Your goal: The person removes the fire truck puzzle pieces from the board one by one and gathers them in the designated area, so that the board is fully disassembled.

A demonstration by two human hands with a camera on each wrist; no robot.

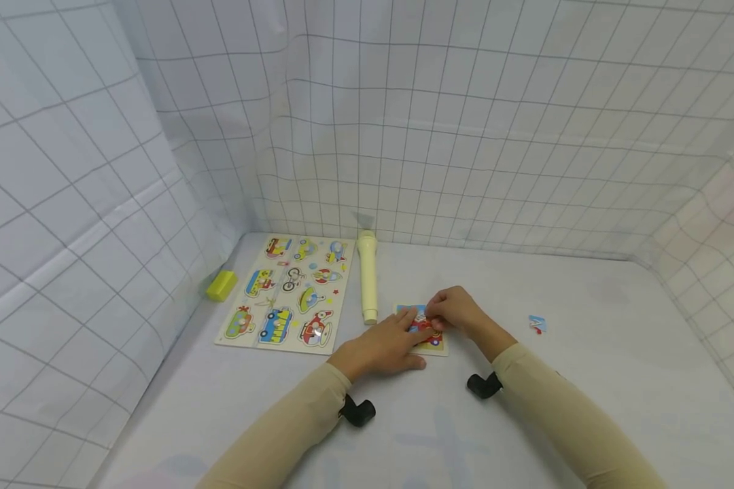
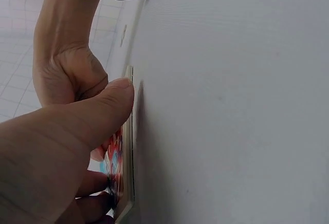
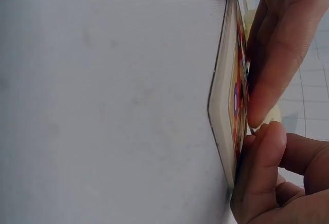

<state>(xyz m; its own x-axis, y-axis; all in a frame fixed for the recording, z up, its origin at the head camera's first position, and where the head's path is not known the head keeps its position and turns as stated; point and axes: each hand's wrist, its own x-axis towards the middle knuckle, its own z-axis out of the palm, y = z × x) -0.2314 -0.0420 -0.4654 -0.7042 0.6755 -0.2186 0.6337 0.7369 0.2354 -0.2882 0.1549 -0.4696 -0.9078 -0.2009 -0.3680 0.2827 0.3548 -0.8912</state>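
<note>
A small jigsaw board [image 1: 435, 350] with a red and blue vehicle picture lies flat on the table. My left hand [image 1: 382, 346] rests across its left side, fingers extended over the picture; in the left wrist view the left thumb [image 2: 119, 98] lies along the board's near edge. At the board's right side, my right hand [image 1: 457, 312] has curled fingers and pinches a puzzle piece at the picture's surface, mostly hidden by the fingertips. The right wrist view shows the right fingertips [image 3: 275, 134] close to the left hand's fingers. A loose blue and white puzzle piece [image 1: 537, 324] lies to the right.
A large knob-style puzzle board [image 1: 293, 299] with vehicle pictures lies to the left. Beside it is a cream-coloured microphone-shaped stick [image 1: 368, 278]. A yellow block [image 1: 221, 286] sits by the left wall. Grid-patterned white cloth [image 1: 465, 136] encloses the table's back and sides.
</note>
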